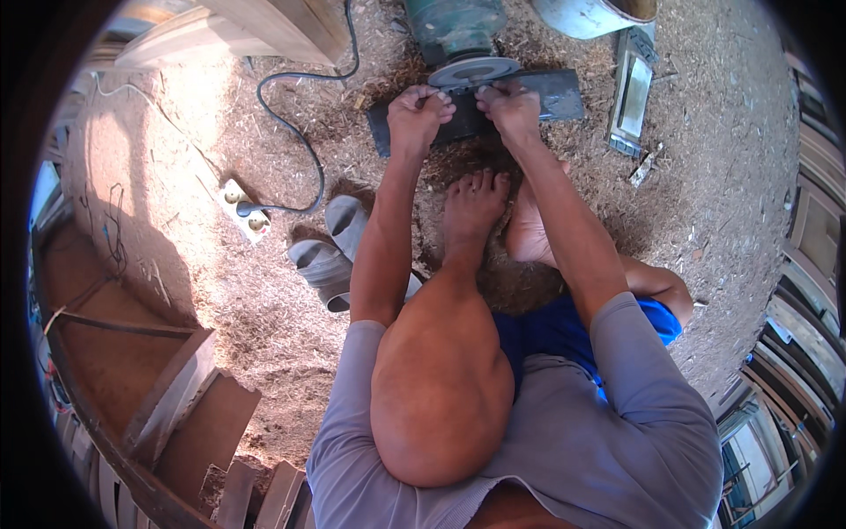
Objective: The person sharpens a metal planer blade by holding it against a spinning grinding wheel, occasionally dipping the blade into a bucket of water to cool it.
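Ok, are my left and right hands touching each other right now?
Apart. The head view shows a plain gap between the left hand and the right hand, with the dark flat piece visible between them.

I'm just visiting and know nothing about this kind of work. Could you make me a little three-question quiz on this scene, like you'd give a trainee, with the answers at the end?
1. Pick one: what is the main colour of the machine just beyond the grey disc?
A) Red
B) Green
C) Yellow

2. True or false: the person's left grip and right grip are both close to the disc.

3. Fill the gap: the power strip on the ground lies to the person's ____.

Key:
1. B
2. True
3. left
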Motion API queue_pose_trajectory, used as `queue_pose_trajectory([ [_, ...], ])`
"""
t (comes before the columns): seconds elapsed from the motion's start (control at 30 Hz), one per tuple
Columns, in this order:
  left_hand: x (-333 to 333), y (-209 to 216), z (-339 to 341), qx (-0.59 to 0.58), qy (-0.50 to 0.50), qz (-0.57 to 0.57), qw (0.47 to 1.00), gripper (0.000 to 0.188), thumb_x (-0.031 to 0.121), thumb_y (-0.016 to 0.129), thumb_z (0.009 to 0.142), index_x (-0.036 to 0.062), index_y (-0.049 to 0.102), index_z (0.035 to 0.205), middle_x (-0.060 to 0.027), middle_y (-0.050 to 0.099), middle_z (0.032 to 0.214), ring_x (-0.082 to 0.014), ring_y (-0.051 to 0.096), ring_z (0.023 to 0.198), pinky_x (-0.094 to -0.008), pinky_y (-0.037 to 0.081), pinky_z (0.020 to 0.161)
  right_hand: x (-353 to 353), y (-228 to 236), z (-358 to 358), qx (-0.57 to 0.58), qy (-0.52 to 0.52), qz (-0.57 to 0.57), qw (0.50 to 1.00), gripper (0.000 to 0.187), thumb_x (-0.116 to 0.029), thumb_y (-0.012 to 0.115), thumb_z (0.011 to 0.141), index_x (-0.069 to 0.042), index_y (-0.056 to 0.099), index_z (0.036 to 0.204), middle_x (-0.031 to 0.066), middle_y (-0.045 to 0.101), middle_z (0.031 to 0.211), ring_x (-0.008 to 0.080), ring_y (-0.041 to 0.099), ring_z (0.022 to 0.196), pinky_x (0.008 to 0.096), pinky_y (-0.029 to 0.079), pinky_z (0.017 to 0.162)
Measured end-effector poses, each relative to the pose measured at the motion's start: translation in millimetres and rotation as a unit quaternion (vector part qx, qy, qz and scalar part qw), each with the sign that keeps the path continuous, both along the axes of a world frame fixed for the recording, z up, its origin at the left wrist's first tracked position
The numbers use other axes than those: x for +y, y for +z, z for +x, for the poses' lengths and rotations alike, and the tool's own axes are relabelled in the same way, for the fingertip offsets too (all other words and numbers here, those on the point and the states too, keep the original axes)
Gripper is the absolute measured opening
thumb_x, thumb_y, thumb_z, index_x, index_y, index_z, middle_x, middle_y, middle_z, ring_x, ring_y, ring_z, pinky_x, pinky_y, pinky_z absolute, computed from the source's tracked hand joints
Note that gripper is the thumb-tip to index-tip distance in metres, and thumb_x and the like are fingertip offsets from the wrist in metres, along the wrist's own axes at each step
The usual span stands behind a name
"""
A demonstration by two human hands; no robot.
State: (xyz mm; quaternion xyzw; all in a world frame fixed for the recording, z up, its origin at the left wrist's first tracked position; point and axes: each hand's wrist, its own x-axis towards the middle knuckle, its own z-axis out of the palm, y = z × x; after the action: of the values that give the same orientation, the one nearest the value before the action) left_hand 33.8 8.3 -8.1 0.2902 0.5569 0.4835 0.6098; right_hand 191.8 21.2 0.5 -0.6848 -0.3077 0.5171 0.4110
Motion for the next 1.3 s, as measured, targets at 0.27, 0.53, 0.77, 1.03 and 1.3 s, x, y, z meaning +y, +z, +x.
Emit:
queue_pose_trajectory([
  [0.27,-1.9,1.4,-3.5,0.000,0.006,-0.003,1.000,0.012,0.004,0.062,0.089,-0.0059,0.058,0.094,-0.0134,0.066,0.085,-0.0183,0.068,0.073,-0.0269,0.058,0.064,-0.3,1.2,-6.6,0.024,-0.016,-0.001,1.000,0.022,-0.001,0.070,0.077,0.011,0.062,0.093,0.0141,0.069,0.076,0.0144,0.066,0.062,0.0240,0.051,0.055],
  [0.53,-3.4,-1.0,-8.1,-0.012,0.014,-0.003,1.000,0.014,0.004,0.061,0.088,-0.0066,0.056,0.096,-0.0151,0.065,0.086,-0.0199,0.069,0.074,-0.0280,0.058,0.064,-1.5,-0.8,-11.4,0.011,-0.013,0.002,1.000,0.019,-0.003,0.069,0.078,0.009,0.064,0.092,0.0124,0.069,0.075,0.0129,0.066,0.062,0.0237,0.050,0.052],
  [0.77,-4.3,-1.2,-12.5,-0.015,0.011,-0.001,1.000,0.016,0.005,0.062,0.088,-0.0069,0.056,0.097,-0.0156,0.065,0.086,-0.0203,0.069,0.074,-0.0287,0.058,0.065,-0.7,1.7,-16.2,0.027,-0.021,-0.001,0.999,0.019,-0.003,0.069,0.077,0.009,0.065,0.091,0.0128,0.069,0.074,0.0128,0.066,0.061,0.0241,0.050,0.053],
  [1.03,-4.8,1.6,-14.6,-0.013,0.008,-0.004,1.000,0.015,0.004,0.062,0.088,-0.0067,0.057,0.097,-0.0148,0.065,0.086,-0.0200,0.068,0.074,-0.0283,0.058,0.066,-0.9,-2.3,-16.7,-0.010,0.002,0.001,1.000,0.020,-0.003,0.070,0.076,0.009,0.066,0.092,0.0129,0.070,0.074,0.0127,0.067,0.063,0.0242,0.051,0.057],
  [1.3,-6.0,0.7,-18.9,-0.011,0.012,-0.004,1.000,0.013,0.004,0.062,0.088,-0.0058,0.058,0.096,-0.0142,0.066,0.086,-0.0193,0.069,0.074,-0.0281,0.058,0.065,-1.4,0.8,-22.0,-0.004,0.004,0.000,1.000,0.019,-0.004,0.069,0.078,0.009,0.066,0.091,0.0120,0.070,0.075,0.0126,0.066,0.063,0.0240,0.050,0.055],
])
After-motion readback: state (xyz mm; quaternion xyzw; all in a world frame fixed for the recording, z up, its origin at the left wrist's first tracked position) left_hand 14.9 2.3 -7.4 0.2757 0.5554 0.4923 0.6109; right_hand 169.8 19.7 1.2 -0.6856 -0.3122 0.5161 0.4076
